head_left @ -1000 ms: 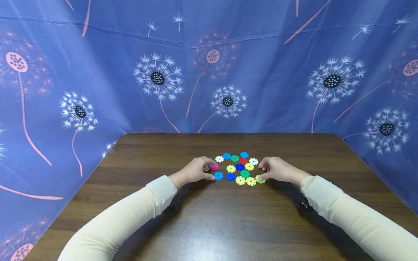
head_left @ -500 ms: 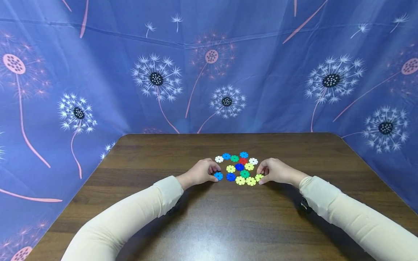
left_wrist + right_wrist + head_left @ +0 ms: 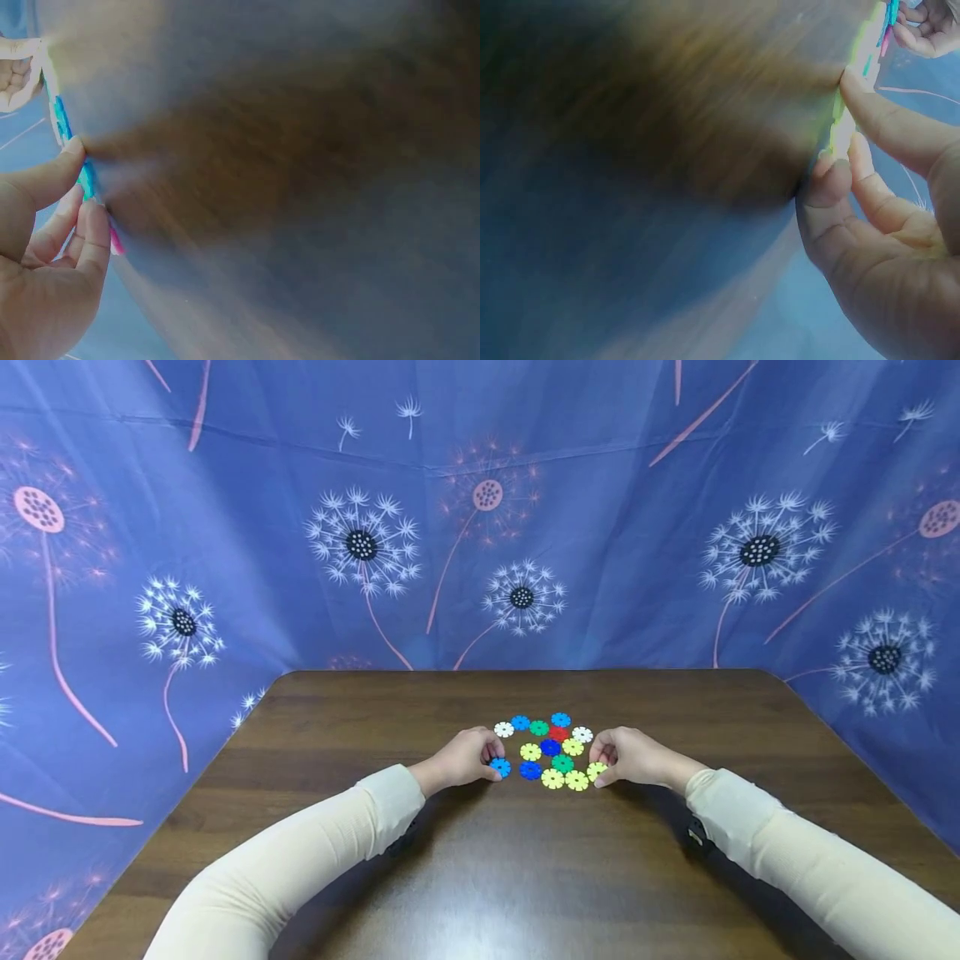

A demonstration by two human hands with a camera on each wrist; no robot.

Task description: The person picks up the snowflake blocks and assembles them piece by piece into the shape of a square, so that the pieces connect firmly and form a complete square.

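Head view: the left hand (image 3: pixel 463 757) and the right hand (image 3: pixel 633 757) stand apart, on opposite sides of a cluster of notched discs (image 3: pixel 551 747) spread on the wooden table (image 3: pixel 480 877). The left hand pinches the light blue disc (image 3: pixel 500 767) at the cluster's near left, thumb at the near rim, fingers at the far rim. The right hand pinches the end yellow disc (image 3: pixel 597 772) at the near right in the same manner. Both wrist views show thumb and fingertips bracketing a thin coloured edge; in the left one, a pink disc (image 3: pixel 116 241) shows just beyond the fingers. A rim grip appears suited to these parts, since their low profile offers little height to grasp and the notches probably give the fingertips purchase. Each hand works from its own side, presumably so that neither arm crosses the cluster. The dark blue disc (image 3: pixel 530 770) lies near the light blue one, separated by a gap. Whether either pinched disc is raised or rests on the surface cannot be determined.
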